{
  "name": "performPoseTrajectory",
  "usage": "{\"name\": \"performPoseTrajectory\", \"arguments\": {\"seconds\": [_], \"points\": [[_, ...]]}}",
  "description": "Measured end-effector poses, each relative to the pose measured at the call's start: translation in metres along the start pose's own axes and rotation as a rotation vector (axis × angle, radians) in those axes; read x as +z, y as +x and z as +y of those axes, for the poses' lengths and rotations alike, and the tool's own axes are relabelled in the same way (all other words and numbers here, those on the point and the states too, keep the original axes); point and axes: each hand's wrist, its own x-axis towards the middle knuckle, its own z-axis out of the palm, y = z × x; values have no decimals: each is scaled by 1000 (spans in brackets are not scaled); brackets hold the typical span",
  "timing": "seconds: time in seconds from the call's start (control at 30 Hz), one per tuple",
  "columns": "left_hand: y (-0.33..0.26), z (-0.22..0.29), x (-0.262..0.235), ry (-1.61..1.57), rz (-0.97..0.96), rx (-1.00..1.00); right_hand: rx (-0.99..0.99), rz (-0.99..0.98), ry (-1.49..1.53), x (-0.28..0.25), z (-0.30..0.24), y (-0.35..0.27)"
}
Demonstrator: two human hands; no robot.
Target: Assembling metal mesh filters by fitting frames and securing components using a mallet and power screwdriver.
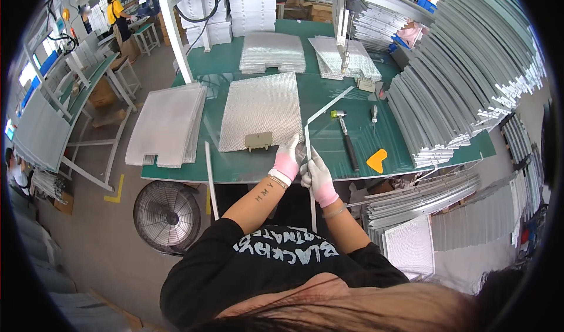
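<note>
A silvery mesh filter panel (261,106) lies on the green worktable, with a small olive-beige block (258,140) on its near edge. My left hand (286,160), in a white and pink glove, is closed at the panel's near right corner; what its fingers grip is hidden. Beside that corner runs a thin, light metal frame strip (330,106), bent at an angle toward the far right. My right hand (320,182), gloved alike, is closed around its lower part. Another pale strip (210,176) juts over the table edge at left.
Right of the strip lie a hammer (348,144), a screwdriver (374,115) and a yellow scraper (376,160). Panel stacks (167,123) flank the work, and many metal strips (470,79) are piled at right. A floor fan (167,214) stands at left. A person (119,21) works far left.
</note>
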Motion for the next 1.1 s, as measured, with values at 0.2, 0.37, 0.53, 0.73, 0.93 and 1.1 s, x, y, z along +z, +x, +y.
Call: {"name": "performPoseTrajectory", "arguments": {"seconds": [0.2, 0.37, 0.53, 0.73, 0.93, 1.1], "points": [[7, 3, 6, 52, 26, 33, 28, -2, -10, -1, 5, -5], [2, 4, 10, 137, 57, 113, 27, 33, -112, 5, 3, -1], [-32, 5, 28, 304, 11, -59, -70, 25, -522, -6, -33, 45], [-104, 53, 22, 389, -278, -122, 51, 41, -592, -22, -42, 90], [-80, 206, -99, 1387, 101, 475, 103, -142, -168, -26, -43, 81], [-111, 199, -39, 641, -162, 300, 20, -101, -300, -15, -47, 62]]}}
